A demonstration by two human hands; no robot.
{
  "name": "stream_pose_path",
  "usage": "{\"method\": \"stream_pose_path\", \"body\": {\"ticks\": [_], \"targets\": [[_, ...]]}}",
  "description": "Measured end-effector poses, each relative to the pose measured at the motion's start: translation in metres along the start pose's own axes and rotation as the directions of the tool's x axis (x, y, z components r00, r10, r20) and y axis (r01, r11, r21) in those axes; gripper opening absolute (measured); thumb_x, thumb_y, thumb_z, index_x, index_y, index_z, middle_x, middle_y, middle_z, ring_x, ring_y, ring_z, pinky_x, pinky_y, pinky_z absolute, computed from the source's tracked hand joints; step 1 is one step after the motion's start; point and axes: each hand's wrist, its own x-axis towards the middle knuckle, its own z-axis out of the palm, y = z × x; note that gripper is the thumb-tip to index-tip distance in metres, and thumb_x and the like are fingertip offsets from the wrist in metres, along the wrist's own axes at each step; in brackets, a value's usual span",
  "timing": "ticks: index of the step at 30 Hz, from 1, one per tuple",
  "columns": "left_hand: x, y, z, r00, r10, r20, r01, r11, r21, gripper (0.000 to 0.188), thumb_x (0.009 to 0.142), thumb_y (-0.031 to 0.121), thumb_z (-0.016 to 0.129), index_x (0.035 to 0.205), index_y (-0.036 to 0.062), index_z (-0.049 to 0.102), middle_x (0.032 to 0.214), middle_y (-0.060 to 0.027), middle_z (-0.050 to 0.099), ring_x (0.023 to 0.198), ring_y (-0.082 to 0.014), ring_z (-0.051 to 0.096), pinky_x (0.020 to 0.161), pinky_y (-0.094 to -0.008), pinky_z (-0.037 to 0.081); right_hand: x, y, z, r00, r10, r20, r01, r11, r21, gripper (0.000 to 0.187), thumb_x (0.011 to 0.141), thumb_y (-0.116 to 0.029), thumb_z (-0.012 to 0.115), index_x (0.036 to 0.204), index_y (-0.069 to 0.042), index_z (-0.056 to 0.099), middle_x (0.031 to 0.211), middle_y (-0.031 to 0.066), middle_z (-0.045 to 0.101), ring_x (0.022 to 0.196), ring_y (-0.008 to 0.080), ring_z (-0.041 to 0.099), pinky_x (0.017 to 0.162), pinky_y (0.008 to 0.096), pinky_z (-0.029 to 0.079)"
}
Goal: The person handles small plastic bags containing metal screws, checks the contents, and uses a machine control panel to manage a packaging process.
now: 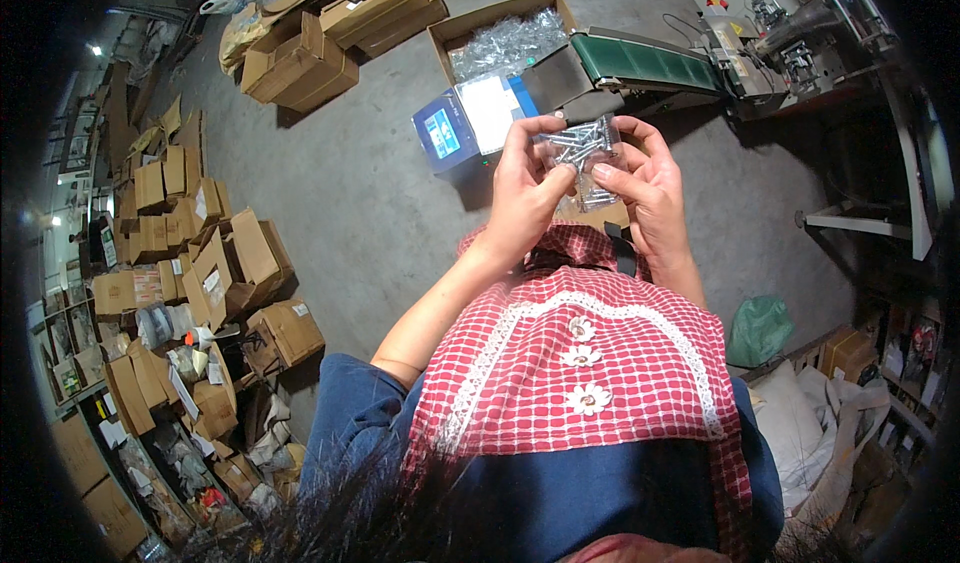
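Between both hands I hold a clear plastic bag of screws point(583, 145), silvery and lying in several directions inside it. My left hand point(527, 185) pinches the bag's left side, thumb in front and forefinger along the upper edge. On the other side my right hand point(648, 183) grips it with the thumb across the front and the fingers curled behind. The bag is held up in front of the red checked apron point(580, 313). The lower part of the bag hangs below my thumbs, also with screws showing through.
Ahead, an open carton point(443, 45) holds many clear bags, beside a green conveyor belt point(650, 65) leading to a machine point(750, 53). A blue-and-white box point(440, 135) stands nearer. Cardboard boxes point(235, 263) crowd the left; a green bag point(758, 331) lies at the right.
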Motion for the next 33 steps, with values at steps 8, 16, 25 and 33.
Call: {"method": "stream_pose_path", "body": {"ticks": [8,16,25,33], "targets": [[0.002,-0.009,0.0,0.979,0.199,-0.055,-0.183,0.959,0.215,0.038,0.086,-0.001,0.056,0.122,0.0,0.045,0.103,-0.0091,0.064,0.091,-0.0107,0.061,0.079,-0.0253,0.052,0.0,0.005,0.002,1.0,-0.01,0.007,0.01,1.0,0.005,0.058,0.081,0.012,0.065,0.133,0.0,0.041,0.102,0.0153,0.067,0.094,0.0181,0.067,0.086,0.0295,0.055],[0.0,0.002,0.001,0.994,0.093,-0.062,-0.081,0.981,0.177,0.043,0.083,-0.008,0.05,0.125,0.001,0.044,0.106,-0.0062,0.057,0.096,-0.0107,0.055,0.082,-0.0246,0.047,0.0,0.001,0.008,1.0,-0.02,-0.018,0.022,0.995,0.093,0.058,0.081,0.013,0.063,0.133,0.001,0.039,0.099,0.0161,0.067,0.091,0.0186,0.068,0.083,0.0288,0.056],[0.002,0.001,0.002,0.996,0.077,-0.05,-0.076,0.997,0.031,0.043,0.086,-0.003,0.061,0.124,0.0002,0.041,0.106,-0.0103,0.062,0.088,-0.0095,0.06,0.075,-0.0244,0.053,0.003,0.001,0.003,0.999,-0.03,-0.014,0.031,0.995,0.093,0.057,0.083,0.011,0.064,0.133,0.001,0.039,0.099,0.0143,0.067,0.092,0.0169,0.067,0.083,0.0269,0.055],[0.002,0.009,0.005,0.999,0.046,-0.006,-0.046,0.996,-0.074,0.047,0.086,-0.002,0.065,0.129,0.0027,0.046,0.109,-0.0055,0.062,0.101,-0.0113,0.059,0.087,-0.0265,0.049,0.0,-0.005,0.005,1.0,-0.003,0.009,0.002,0.998,0.066,0.052,0.088,0.005,0.065,0.134,0.0,0.04,0.101,0.0124,0.067,0.091,0.0142,0.066,0.082,0.0257,0.053]]}}
